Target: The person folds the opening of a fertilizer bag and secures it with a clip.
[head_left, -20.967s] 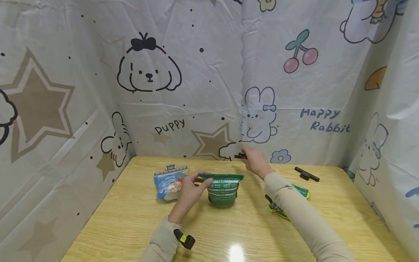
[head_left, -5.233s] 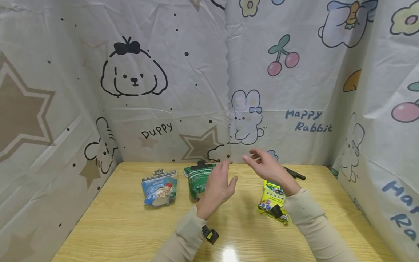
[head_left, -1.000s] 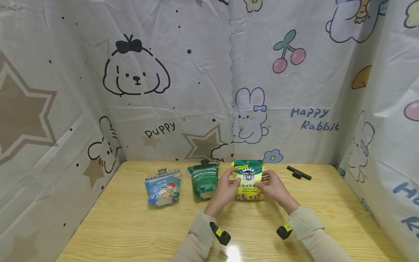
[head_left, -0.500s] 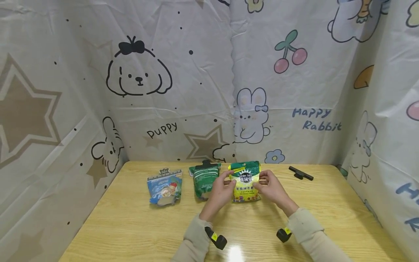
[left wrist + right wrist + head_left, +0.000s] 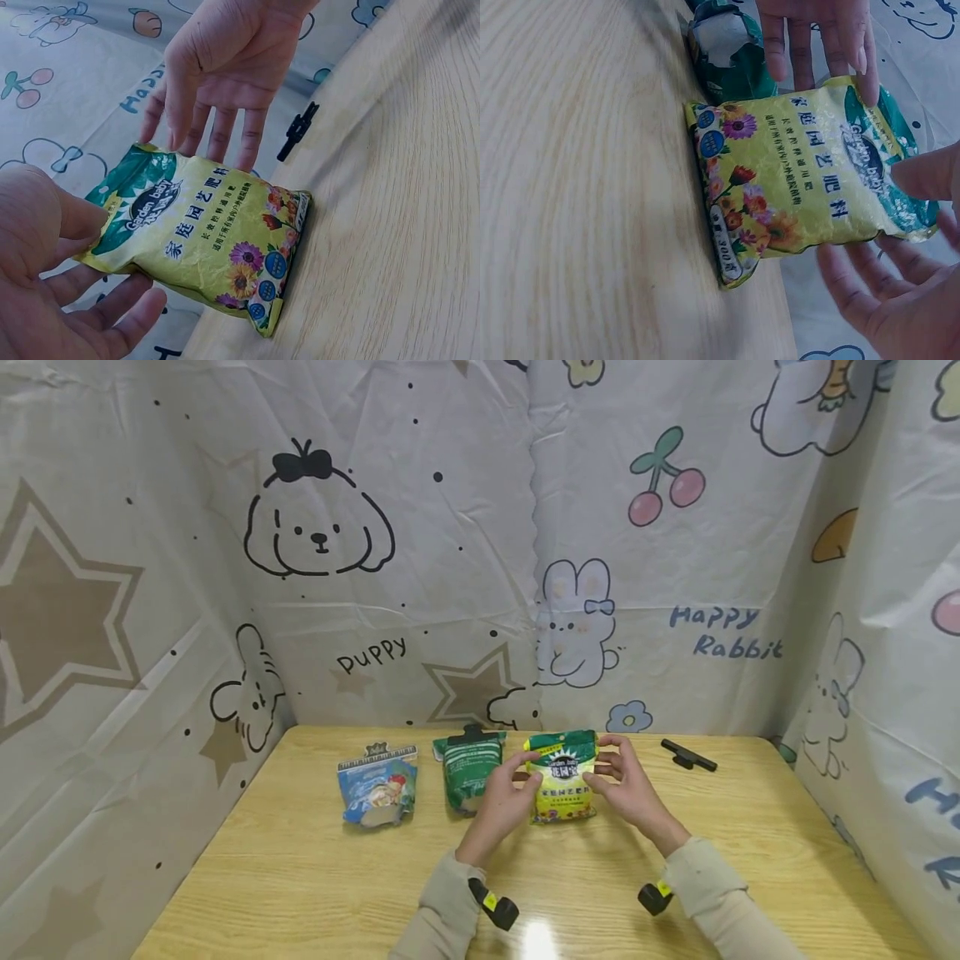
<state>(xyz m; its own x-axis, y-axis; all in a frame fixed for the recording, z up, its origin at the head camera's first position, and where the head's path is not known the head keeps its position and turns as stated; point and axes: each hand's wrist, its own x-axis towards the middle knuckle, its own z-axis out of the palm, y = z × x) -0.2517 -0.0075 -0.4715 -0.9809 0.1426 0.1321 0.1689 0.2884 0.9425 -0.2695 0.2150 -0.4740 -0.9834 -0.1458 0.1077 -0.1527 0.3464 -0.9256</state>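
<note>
A yellow and green fertilizer bag [image 5: 562, 777] with a flower print stands upright on the table, its front towards me. My left hand [image 5: 501, 802] is at its left edge, thumb on the front and fingers behind, pinching it lightly. On the right edge, my right hand [image 5: 633, 789] has its thumb at the front, with the other fingers fairly straight and spread beside the bag. Both hands also show in the left wrist view, where the bag [image 5: 217, 232] leans close to the right hand [image 5: 225, 75]. No clip shows on this bag.
Left of it stands a green bag [image 5: 472, 777] with a black clip [image 5: 471, 735] on top. Further left is a blue bag [image 5: 378, 793] with a clear-looking clip strip [image 5: 377, 758]. Another black clip [image 5: 688, 755] lies at the back right. A printed curtain [image 5: 360, 610] encloses the table.
Over the last second the fertilizer bag has shifted slightly left and my right fingers have spread. Earlier it lay at the right; the green bag has since received its clip.
</note>
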